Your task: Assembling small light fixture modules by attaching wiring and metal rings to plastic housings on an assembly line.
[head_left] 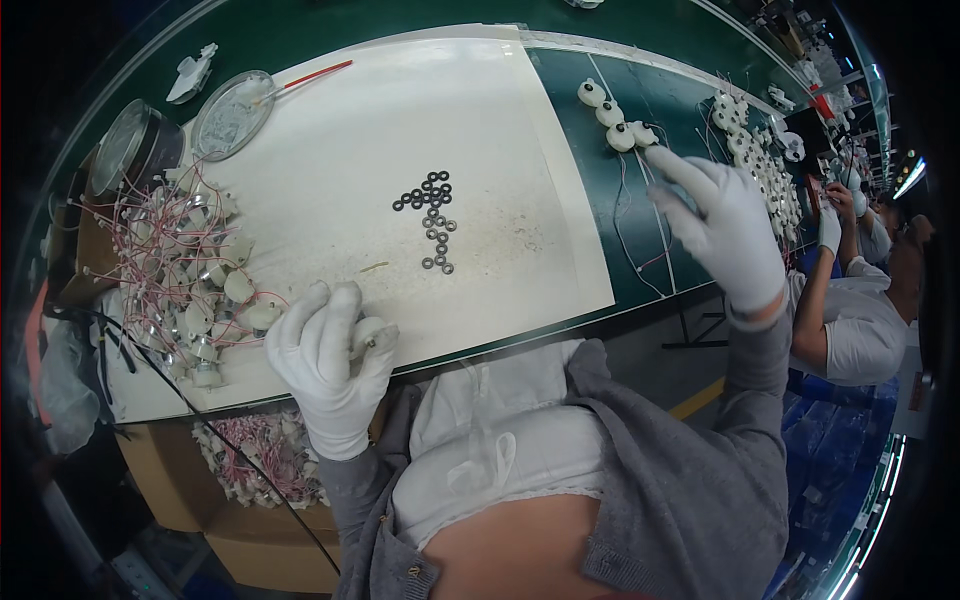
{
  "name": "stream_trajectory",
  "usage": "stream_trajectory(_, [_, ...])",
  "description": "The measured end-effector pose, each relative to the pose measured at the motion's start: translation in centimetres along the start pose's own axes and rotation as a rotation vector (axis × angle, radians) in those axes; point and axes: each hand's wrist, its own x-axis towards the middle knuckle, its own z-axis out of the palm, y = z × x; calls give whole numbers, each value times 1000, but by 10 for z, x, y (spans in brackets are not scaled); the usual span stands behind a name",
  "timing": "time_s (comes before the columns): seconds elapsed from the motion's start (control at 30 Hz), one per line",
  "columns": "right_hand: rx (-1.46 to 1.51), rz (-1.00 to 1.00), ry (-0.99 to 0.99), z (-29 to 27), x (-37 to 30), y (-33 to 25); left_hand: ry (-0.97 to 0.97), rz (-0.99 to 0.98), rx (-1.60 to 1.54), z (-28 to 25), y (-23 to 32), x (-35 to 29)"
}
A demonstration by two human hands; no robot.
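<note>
The left hand (330, 365) curls its fingers around a small white motor (374, 337) by the worktop's (592, 190) near edge. The right hand (725, 230) stretches out, fingers loose and apart, near more white motors (620, 137).

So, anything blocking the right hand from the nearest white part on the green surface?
Nothing visible. The right hand is right by that white part, contact unclear; the loose wire lies left of the hand, not between them.

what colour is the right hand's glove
The right hand wears a white glove, seen best in the head view.
</note>
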Motion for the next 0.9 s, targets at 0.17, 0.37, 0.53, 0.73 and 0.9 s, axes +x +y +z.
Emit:
stream_trajectory(0.17, [496, -197, 93, 24, 7, -113, -25, -195, -291, -11, 32, 7])
stream_trajectory(0.37, [1166, -286, 255, 78, -5, -148, -85, 154, -572, -20, 48, 34])
stream_trajectory(0.53, [2113, 16, 300, 72, -9, -106, -49, 123, -225, -22, 29, 9])
stream_trajectory(0.73, [608, 97, -452, 43, 5, -59, 43, -353, 448, -23, -23, 2])
stream_trajectory(0.9, [170, 37, -598, 45, 30, -71, -57, -359, 346, -14, -11, 8])
